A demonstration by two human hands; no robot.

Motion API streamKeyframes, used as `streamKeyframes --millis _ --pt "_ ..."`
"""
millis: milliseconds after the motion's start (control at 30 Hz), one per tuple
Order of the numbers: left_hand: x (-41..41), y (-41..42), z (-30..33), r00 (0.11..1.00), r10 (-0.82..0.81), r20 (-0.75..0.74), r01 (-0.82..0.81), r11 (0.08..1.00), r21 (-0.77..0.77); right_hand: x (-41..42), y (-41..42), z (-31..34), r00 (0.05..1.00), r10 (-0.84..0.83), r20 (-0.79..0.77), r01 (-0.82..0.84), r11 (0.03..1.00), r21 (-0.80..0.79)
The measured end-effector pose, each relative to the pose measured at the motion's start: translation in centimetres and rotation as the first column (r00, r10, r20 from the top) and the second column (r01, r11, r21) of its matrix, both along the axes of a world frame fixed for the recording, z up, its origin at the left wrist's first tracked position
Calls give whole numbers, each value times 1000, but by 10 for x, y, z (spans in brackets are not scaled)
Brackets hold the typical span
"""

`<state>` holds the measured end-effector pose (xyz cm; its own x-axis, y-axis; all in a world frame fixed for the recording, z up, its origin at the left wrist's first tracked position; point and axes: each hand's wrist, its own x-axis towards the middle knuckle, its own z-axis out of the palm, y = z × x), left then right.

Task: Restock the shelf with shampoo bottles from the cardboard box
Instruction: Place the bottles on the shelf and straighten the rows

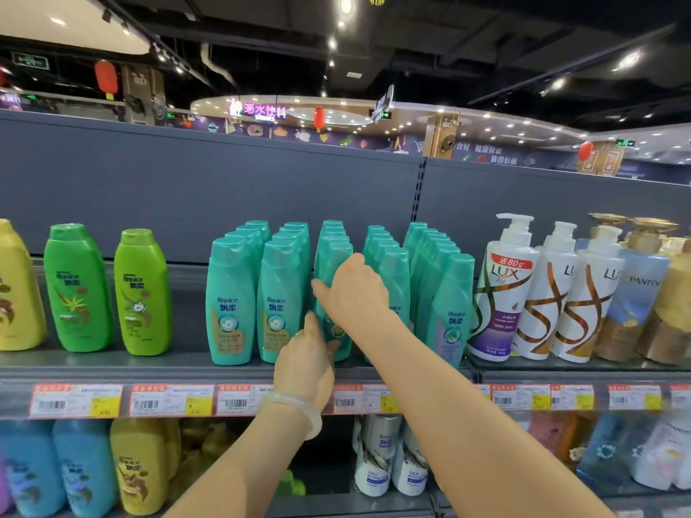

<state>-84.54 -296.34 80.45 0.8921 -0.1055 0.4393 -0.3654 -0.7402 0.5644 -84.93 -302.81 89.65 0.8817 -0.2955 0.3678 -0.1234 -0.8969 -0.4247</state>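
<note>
My right hand (355, 293) wraps around the front teal shampoo bottle (331, 271) of the middle row on the shelf (149, 368), thumb out to the left, fingers curled behind it; my left hand (306, 357) pinches the same bottle low down at its left edge; it stands upright among five teal rows, between green bottles (76, 289) and white pump bottles (501, 289)
</note>
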Motion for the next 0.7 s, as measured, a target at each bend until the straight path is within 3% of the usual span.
streamKeyframes --millis 233,700 --pt "-3 9 1 998 -20 61 19 1000 20 -14 0 2 1000 -9 16 10 998 -56" --pt "7 19 1 997 -80 13 81 994 -77 -21 4 4 1000 13 23 -9 985 -173"
